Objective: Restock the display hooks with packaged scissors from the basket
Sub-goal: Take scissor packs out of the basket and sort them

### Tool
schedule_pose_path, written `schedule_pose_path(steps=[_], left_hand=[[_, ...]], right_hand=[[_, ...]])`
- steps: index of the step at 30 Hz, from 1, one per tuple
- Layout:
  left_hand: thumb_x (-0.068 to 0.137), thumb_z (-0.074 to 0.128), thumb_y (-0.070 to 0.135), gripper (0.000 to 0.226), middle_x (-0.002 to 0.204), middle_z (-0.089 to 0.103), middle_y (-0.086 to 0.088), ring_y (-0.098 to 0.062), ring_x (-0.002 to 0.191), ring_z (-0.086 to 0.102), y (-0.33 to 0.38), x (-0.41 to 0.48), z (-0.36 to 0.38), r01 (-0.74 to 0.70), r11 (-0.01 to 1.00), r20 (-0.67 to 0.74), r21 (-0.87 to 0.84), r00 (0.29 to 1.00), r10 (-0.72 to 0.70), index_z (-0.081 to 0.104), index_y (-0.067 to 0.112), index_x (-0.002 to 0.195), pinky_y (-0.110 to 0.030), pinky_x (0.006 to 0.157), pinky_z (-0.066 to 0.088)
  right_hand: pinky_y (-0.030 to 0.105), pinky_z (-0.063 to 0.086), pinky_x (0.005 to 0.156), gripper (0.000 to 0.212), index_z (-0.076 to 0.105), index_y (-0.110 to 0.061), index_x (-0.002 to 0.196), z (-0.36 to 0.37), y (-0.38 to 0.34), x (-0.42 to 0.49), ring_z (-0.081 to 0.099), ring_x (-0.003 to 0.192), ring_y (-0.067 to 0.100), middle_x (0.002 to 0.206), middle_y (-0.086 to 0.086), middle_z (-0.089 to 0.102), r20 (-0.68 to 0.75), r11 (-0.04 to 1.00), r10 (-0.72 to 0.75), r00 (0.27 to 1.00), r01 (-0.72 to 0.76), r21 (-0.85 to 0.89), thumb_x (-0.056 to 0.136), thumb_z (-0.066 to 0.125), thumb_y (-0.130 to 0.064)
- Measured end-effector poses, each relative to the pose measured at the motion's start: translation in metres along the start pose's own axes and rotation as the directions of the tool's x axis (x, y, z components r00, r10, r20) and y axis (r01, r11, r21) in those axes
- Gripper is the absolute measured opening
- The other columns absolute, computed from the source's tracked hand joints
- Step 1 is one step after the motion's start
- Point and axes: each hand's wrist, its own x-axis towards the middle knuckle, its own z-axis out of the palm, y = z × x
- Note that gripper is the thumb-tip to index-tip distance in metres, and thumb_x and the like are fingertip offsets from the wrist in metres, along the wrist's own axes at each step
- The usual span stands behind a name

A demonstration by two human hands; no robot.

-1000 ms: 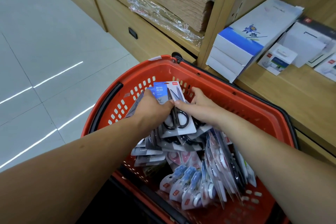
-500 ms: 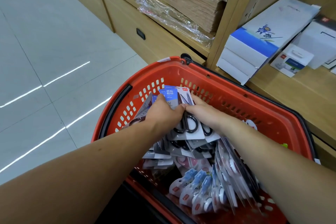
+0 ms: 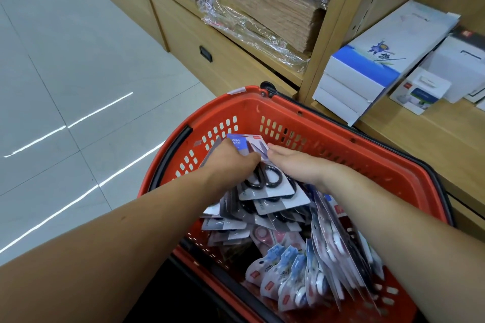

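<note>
Reaching into the basket (image 3: 341,136), the left hand (image 3: 231,162) has its grip curled round the top scissors pack (image 3: 274,189), whose long axis points to the far rim; the right hand (image 3: 296,165) lies flat, fingers straight, touching its other side

The basket (image 3: 328,123) was smooth red plastic with a slight sheen. The scissors packs (image 3: 265,193) were glossy card (black plastic finger loops inside). The shelving (image 3: 420,139) was matt wood, the wrap (image 3: 249,31) crinkled clear film, the floor tiles (image 3: 65,47) shiny.

Black-handled packaged scissors (image 3: 265,181) stacked in the red basket (image 3: 341,144), cards overlapping
</note>
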Motion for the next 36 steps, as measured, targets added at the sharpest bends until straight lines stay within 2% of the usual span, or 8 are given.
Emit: schedule_pose_path(steps=[2, 4, 6, 9, 18, 27, 33, 36], left_hand=[[0.1, 0.064, 0.034, 0.009, 0.093, 0.068, 0.002, -0.016, 0.087, 0.068, -0.001, 0.003, 0.003, 0.006, 1.0, -0.005, -0.002, 1.0, -0.006, 0.059, 0.027, 0.098, -0.035, 0.081, 0.06], [0.097, 0.064, 0.041, 0.037, 0.103, 0.069, -0.001, -0.019, 0.092, 0.069, -0.002, 0.006, 0.006, 0.028, 1.0, -0.014, 0.01, 1.0, -0.027, 0.055, 0.019, 0.124, -0.038, 0.088, 0.06], [0.095, 0.063, 0.047, 0.051, 0.107, 0.068, -0.002, -0.021, 0.094, 0.069, -0.003, 0.01, 0.009, 0.053, 0.998, -0.04, 0.039, 0.998, -0.052, 0.049, 0.016, 0.132, -0.04, 0.089, 0.06], [0.092, 0.066, 0.053, 0.058, 0.103, 0.069, -0.001, -0.02, 0.09, 0.069, -0.003, 0.014, 0.01, 0.073, 0.997, -0.054, 0.033, 0.996, -0.071, 0.047, 0.017, 0.133, -0.04, 0.085, 0.061], [0.084, 0.077, 0.054, 0.066, 0.103, 0.07, 0.003, -0.016, 0.087, 0.071, -0.007, 0.014, 0.006, 0.055, 0.996, -0.108, 0.067, 0.993, -0.048, 0.047, 0.021, 0.133, -0.036, 0.073, 0.062], [0.085, 0.08, 0.04, 0.051, 0.109, 0.072, 0.014, -0.01, 0.098, 0.071, -0.015, -0.001, -0.014, -0.156, 0.972, -0.185, -0.173, 0.975, 0.123, 0.055, 0.033, 0.13, -0.039, 0.093, 0.06], [0.086, 0.077, 0.042, 0.051, 0.113, 0.071, 0.007, -0.014, 0.098, 0.071, -0.029, -0.013, -0.028, -0.104, 0.985, -0.13, -0.139, 0.988, 0.086, 0.054, 0.029, 0.129, -0.037, 0.088, 0.061], [0.091, 0.074, 0.042, 0.05, 0.111, 0.07, 0.002, -0.017, 0.095, 0.069, -0.038, -0.02, -0.022, -0.103, 0.994, -0.107, -0.026, 0.989, 0.099, 0.052, 0.021, 0.129, -0.029, 0.073, 0.055]], right_hand=[[0.039, 0.014, 0.129, 0.055, 0.026, -0.036, 0.166, 0.007, -0.001, 0.002, 0.018, 0.162, 0.018, 0.174, -0.01, 0.021, -0.08, 0.999, -0.047, 0.996, 0.047, 0.0, 0.114, 0.033, -0.051], [0.034, 0.026, 0.123, 0.05, 0.038, -0.029, 0.163, 0.012, -0.001, 0.002, 0.035, 0.151, 0.016, 0.167, -0.007, 0.037, -0.14, 0.994, -0.093, 0.986, 0.1, 0.044, 0.115, 0.035, -0.045], [0.028, 0.039, 0.104, 0.038, 0.054, -0.029, 0.149, 0.013, -0.003, 0.0, 0.053, 0.127, 0.012, 0.14, -0.009, 0.06, -0.182, 0.988, -0.102, 0.978, 0.121, 0.099, 0.114, 0.043, -0.039], [0.02, 0.044, 0.072, 0.04, 0.06, -0.023, 0.144, 0.006, -0.007, 0.002, 0.06, 0.089, 0.006, 0.098, -0.011, 0.061, -0.341, 0.978, -0.085, 0.936, 0.145, 0.153, 0.106, 0.065, -0.031], [0.043, 0.048, 0.109, 0.033, 0.061, -0.023, 0.137, 0.008, -0.03, 0.006, 0.057, 0.126, 0.028, 0.137, 0.005, 0.061, -0.132, 0.995, 0.043, 0.99, -0.054, -0.083, 0.107, 0.057, -0.034], [0.046, 0.054, 0.101, 0.051, 0.043, -0.039, 0.147, 0.039, -0.044, -0.003, 0.063, 0.111, 0.028, 0.13, 0.006, 0.062, -0.242, 0.973, 0.031, 0.97, 0.027, 0.231, 0.097, 0.051, -0.04], [0.035, 0.048, 0.087, 0.013, 0.052, -0.043, 0.122, 0.059, -0.032, -0.023, 0.054, 0.089, 0.004, 0.103, -0.017, 0.058, -0.289, 0.969, -0.047, 0.956, 0.113, 0.218, 0.111, 0.047, -0.036], [0.032, 0.047, 0.089, 0.025, 0.052, -0.049, 0.131, 0.069, -0.02, -0.028, 0.057, 0.107, 0.011, 0.132, -0.008, 0.051, -0.25, 0.953, 0.002, 0.968, 0.074, 0.294, 0.107, 0.053, -0.043]])
